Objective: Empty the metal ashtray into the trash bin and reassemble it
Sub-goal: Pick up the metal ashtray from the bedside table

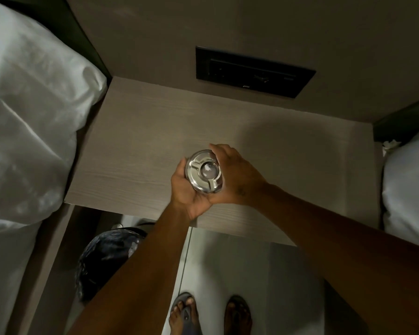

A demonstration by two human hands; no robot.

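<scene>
Left hand (188, 189) cupping and right hand (235, 175) gripping the rim of the metal ashtray (204, 171), probably light, rigid and slippery, best held at its edges.

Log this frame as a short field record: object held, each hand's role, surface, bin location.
object: metal ashtray, lid on, held above the bedside table
left hand: cups it from below
right hand: fingers over its far rim
trash bin: on the floor, lower left, dark liner
stage: cannot tell if emptied
</scene>
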